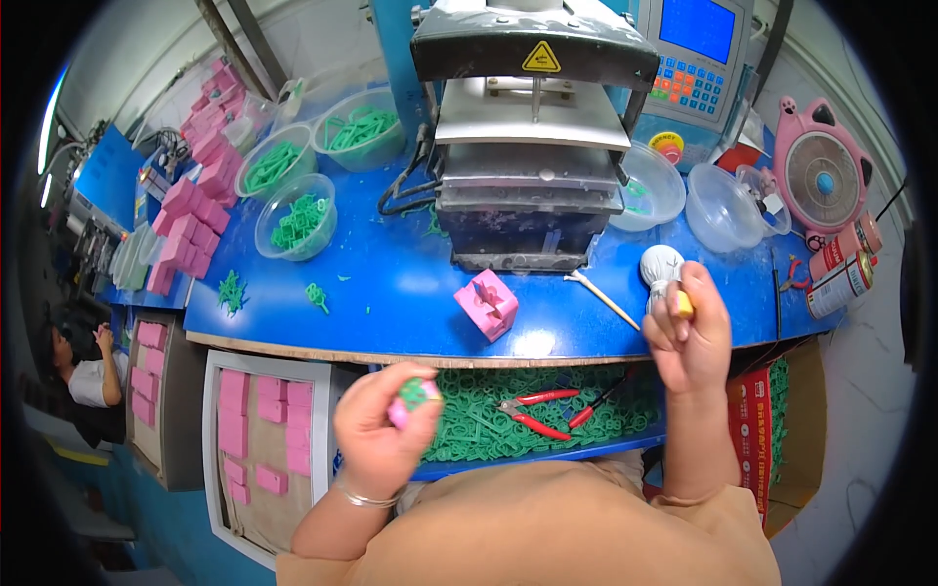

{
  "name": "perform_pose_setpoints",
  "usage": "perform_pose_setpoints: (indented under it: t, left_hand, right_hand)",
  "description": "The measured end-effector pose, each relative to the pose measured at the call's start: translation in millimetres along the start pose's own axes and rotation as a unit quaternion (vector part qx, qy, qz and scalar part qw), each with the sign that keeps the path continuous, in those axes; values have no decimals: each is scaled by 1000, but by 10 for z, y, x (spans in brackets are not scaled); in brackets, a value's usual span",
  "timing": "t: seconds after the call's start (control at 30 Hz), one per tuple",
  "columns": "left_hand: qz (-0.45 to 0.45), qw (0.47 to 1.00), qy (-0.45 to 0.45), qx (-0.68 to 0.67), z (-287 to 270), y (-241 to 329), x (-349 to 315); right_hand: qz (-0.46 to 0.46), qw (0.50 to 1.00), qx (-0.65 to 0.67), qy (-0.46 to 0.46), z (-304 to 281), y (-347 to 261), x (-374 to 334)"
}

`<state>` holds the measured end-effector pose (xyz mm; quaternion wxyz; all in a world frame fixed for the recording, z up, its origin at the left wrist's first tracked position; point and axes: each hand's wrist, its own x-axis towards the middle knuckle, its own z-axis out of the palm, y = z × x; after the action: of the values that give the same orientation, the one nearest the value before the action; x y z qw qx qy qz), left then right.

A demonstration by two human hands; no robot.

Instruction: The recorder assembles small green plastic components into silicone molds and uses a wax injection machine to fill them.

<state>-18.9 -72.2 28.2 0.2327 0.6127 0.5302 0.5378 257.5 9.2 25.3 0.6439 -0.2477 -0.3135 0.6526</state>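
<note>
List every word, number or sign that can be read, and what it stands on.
Wording is left uncopied here:
Press: yellow warning triangle.
Red button: lettering on its yellow surround.
Keypad: markings too small to read.
Screen: nothing legible.
Pink can, white can: printed labels.
Red box: white print.

The pink-and-green piece is small, its green portion facing upward and pink showing along the side; it is gripped between thumb and fingers of the left hand. The yellow piece is short, its exposed end projecting from the fingers of the right hand; the remainder is concealed.
</note>
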Motion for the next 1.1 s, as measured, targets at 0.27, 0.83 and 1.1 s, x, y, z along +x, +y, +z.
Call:
perform_pose_setpoints:
  t: [0.27,0.83,1.1]
  left_hand:
    - [-377,724,-250,-521,50,-127,0]
    - [-299,866,-258,-306,219,20,-117]
    - [-312,871,-225,-306,231,2,-132]
  right_hand:
    - [-1,526,-850,-22,135,398,61]
    - [-183,737,-561,-331,547,493,-370]
    - [-52,804,-498,-321,600,441,-355]
